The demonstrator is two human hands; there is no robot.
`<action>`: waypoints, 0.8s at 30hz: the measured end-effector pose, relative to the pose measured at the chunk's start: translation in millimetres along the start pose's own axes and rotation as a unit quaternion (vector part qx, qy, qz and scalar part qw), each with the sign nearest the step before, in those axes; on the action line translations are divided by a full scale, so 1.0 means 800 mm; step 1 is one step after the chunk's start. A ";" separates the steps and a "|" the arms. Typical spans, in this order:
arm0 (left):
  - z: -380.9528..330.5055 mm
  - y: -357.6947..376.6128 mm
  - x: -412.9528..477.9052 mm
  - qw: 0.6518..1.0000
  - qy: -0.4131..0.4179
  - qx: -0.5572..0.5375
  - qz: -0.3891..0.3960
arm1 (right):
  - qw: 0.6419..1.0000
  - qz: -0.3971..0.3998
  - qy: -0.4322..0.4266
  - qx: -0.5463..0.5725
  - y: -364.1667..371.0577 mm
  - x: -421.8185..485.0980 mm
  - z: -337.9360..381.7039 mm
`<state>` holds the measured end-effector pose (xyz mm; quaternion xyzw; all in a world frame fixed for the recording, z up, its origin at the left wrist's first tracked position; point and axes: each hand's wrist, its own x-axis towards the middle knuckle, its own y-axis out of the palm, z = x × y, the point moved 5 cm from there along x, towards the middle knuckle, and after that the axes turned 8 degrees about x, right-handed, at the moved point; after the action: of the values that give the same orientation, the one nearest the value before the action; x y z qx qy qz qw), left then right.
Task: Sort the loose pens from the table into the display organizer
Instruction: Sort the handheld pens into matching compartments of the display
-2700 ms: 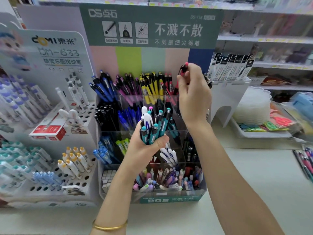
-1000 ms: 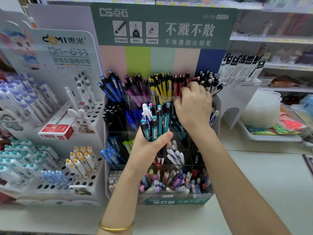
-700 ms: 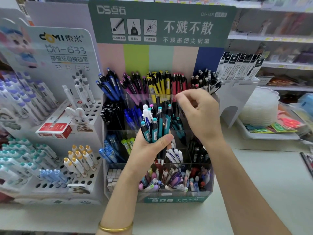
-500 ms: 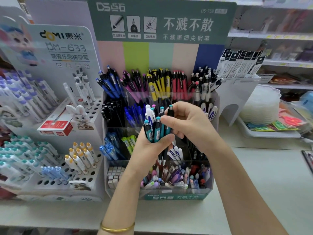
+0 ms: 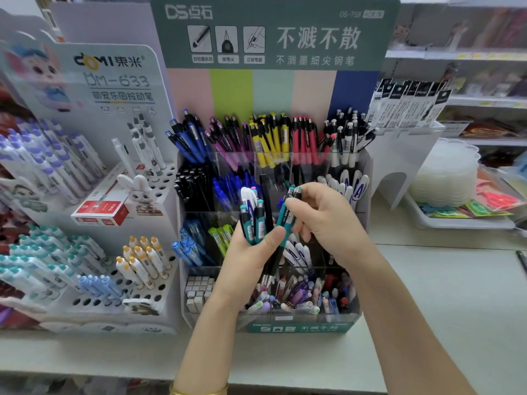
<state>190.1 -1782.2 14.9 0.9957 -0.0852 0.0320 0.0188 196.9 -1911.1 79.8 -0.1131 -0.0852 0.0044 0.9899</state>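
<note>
My left hand [image 5: 251, 253] grips an upright bundle of pens [image 5: 255, 216], teal, white and black, in front of the clear display organizer [image 5: 299, 319]. My right hand [image 5: 325, 219] pinches the top of a teal pen [image 5: 286, 213] at the right side of that bundle. The organizer has tiers of compartments: blue, purple, yellow, red and black-and-white pens stand in its back row [image 5: 273, 138]. Mixed small pens fill the front row. Both hands hide the middle compartments.
A white DOMI pen stand [image 5: 94, 212] with a red box stands to the left. A white riser with black packets [image 5: 407, 109] and a tray of plastic lids [image 5: 447, 183] sit to the right. Dark pens lie at the table's right edge [image 5: 522, 259].
My right hand put a red pen into the back row, then came down to the bundle and took hold of a teal pen. My left hand stayed in place.
</note>
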 end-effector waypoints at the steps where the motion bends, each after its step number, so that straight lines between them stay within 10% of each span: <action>1: 0.001 0.000 0.000 1.000 -0.007 -0.003 -0.004 | 1.000 0.010 0.010 0.006 -0.003 0.001 -0.003; 11: 0.003 -0.010 0.007 0.999 0.007 -0.007 -0.042 | 0.953 -0.237 -0.167 -0.091 -0.081 0.005 0.041; 24: -0.005 0.001 -0.002 0.993 0.023 -0.098 0.059 | 0.912 -0.132 -0.133 -0.364 -0.011 0.045 0.009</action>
<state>188.1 -1782.2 19.1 0.9813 -0.1459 0.0474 0.1164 230.7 -1917.3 95.0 -0.4517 -0.2257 -0.1422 0.8513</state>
